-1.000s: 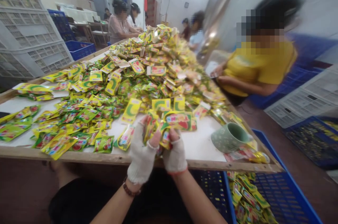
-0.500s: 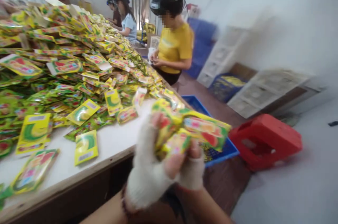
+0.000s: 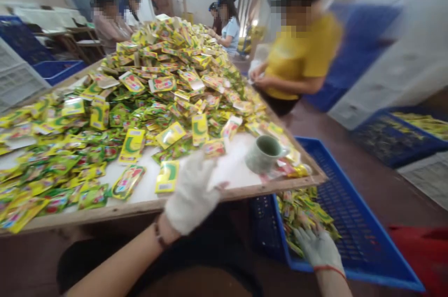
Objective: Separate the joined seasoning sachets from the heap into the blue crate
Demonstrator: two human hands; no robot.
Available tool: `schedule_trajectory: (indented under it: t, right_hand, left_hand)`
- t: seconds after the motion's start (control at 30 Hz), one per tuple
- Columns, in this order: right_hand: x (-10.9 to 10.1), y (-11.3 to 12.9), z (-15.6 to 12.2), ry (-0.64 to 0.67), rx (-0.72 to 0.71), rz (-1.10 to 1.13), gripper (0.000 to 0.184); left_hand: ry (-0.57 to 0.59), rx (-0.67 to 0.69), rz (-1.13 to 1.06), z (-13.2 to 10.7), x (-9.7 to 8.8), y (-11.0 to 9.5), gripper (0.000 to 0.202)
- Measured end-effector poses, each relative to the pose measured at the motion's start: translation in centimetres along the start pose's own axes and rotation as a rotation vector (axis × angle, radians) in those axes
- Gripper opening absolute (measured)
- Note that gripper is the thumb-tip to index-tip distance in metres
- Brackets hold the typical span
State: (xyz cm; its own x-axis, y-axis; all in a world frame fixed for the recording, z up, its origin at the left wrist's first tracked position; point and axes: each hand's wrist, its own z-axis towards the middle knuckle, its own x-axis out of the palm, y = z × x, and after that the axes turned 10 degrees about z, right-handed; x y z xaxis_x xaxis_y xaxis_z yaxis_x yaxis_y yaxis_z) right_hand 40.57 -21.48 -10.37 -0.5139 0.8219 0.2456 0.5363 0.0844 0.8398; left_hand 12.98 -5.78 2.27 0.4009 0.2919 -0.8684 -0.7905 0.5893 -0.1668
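My left hand [image 3: 192,194], in a white fingerless glove, hovers at the front edge of the table [image 3: 115,213]. Its fingers are blurred but stretched out, with the thumb apart and nothing seen in them. A yellow packet box [image 3: 167,176] lies just left of it. Down to the right, my right hand [image 3: 321,249], also gloved, reaches into a blue basket [image 3: 353,222]. Its fingers lie spread over a heap of yellow-green packets [image 3: 304,213], their tips partly lost among them. A green-grey mug [image 3: 263,154] stands on the table between my hands.
A large pile of packet boxes [image 3: 168,68] covers much of the table. A person in a yellow top [image 3: 301,59] stands at the right side; other people are farther back. Another blue basket [image 3: 388,133] and a red object [image 3: 423,255] are on the right.
My hands have parted; the bundle of packets they held together is no longer in them. The right went down into the blue basket, the left to the table edge. The view swung left.
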Motion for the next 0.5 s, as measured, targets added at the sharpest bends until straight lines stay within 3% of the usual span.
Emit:
schedule_trajectory:
  t: [0.07,0.13,0.23,0.33,0.4,0.5]
  right_hand:
    - [0.9,-0.9,-0.9,0.084,0.125,0.002,0.029]
    - [2.7,0.0,-2.8,0.273,0.188,-0.050,0.036]
    - [7.7,3.2,-6.2,0.820,0.169,-0.310,0.045]
    - [15.2,5.5,-8.3,1.115,-0.150,-0.521,0.027]
    - [21.2,5.6,-8.7,1.132,-0.497,-0.609,0.020]
    - [30.4,3.9,-8.4,1.147,-0.966,-0.656,0.032]
  left_hand:
    - [0.069,-0.207,0.228,0.0,-0.8,4.1,0.066]
    - [0.228,-0.358,0.372,-0.1,-1.0,6.7,0.077]
    - [0.399,-0.447,0.374,-0.5,-1.1,8.6,0.070]
    - [0.318,-0.435,0.354,-1.3,-2.2,9.9,0.057]
    - [0.285,-0.471,0.432,-1.9,-3.5,11.3,0.044]
    - [0.303,-0.529,0.434,-2.9,-5.3,13.9,0.031]
